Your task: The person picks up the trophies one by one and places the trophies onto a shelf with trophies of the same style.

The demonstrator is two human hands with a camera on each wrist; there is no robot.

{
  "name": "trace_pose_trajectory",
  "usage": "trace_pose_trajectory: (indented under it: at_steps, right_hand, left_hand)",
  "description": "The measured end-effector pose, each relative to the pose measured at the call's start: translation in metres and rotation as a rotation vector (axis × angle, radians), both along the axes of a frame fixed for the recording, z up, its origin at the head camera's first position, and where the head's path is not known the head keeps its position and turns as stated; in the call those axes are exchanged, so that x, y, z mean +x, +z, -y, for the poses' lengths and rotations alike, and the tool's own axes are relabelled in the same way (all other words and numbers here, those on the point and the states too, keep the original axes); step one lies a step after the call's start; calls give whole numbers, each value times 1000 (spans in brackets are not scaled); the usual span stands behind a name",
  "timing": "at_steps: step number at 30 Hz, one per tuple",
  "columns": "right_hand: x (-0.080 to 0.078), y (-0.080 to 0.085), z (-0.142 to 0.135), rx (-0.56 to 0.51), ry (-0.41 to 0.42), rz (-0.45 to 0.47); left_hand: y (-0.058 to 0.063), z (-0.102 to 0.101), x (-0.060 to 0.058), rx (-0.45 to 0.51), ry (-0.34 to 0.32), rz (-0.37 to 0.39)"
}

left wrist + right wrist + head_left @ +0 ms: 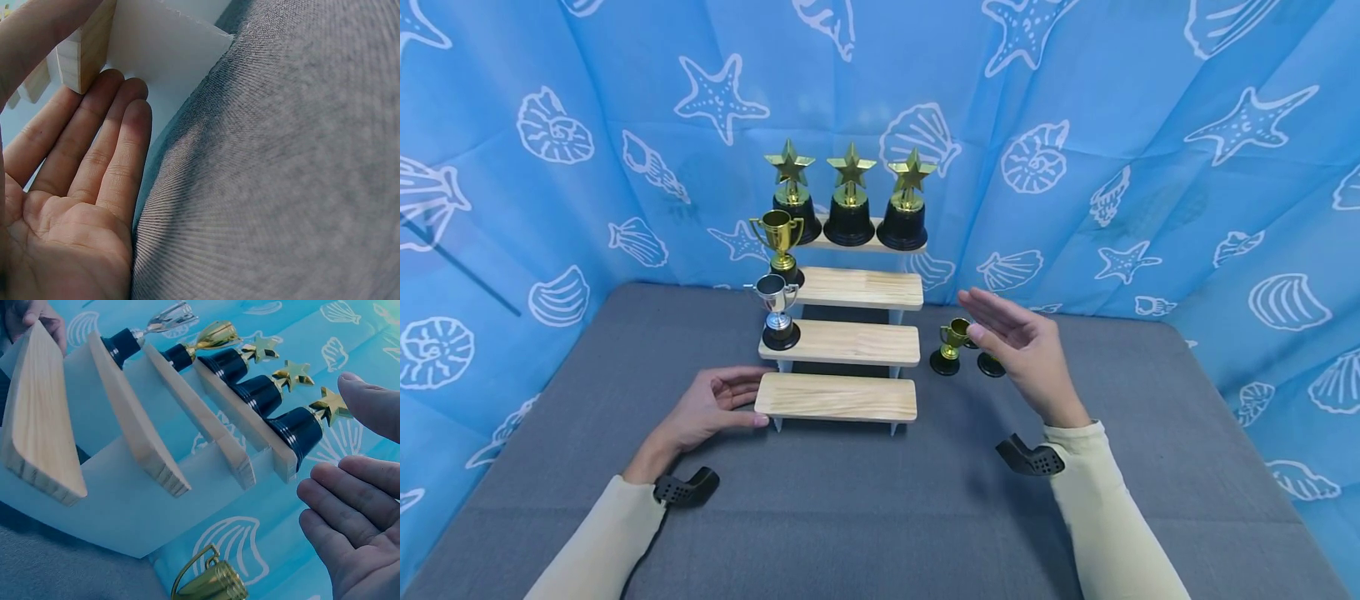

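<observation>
A four-step wooden display stand [835, 396] stands on the grey table. At the left end of its lowest step, my left hand [718, 406] holds the board between thumb and fingers; the left wrist view shows the fingertips [134, 94] under the wood [84, 59]. Right of the stand, my right hand [1018, 346] is raised with fingers extended and nothing in it. It is nearest to two gold cup trophies, one [953, 337] in plain sight and the other [991, 364] mostly hidden behind the hand.
Three gold star trophies [850, 196] line the top step. Below them, at the left ends, stand a gold cup trophy [781, 237] and a silver cup trophy [778, 308]. A blue curtain [1075, 208] with shell prints hangs behind the table [865, 508].
</observation>
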State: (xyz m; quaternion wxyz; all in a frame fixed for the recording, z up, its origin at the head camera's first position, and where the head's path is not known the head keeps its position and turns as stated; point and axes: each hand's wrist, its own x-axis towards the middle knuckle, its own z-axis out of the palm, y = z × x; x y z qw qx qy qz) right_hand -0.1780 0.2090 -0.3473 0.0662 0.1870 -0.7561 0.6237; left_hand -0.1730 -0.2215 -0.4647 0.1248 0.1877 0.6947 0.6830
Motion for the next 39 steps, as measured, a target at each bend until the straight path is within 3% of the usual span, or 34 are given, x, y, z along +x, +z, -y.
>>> trace_pose_trajectory:
  at_steps: [15,31,39]
  right_hand:
    - [9,-7,-15,-58,-27,-13]
    - [0,-7,-45,-163,-118,-48]
    - [-8,-19,-59,-190,-164,-11]
  left_hand:
    - [0,-1,-1,-12,-2,3]
    - [-1,2,0,19,-14,-15]
    - [-1,0,-1,1,-9,-14]
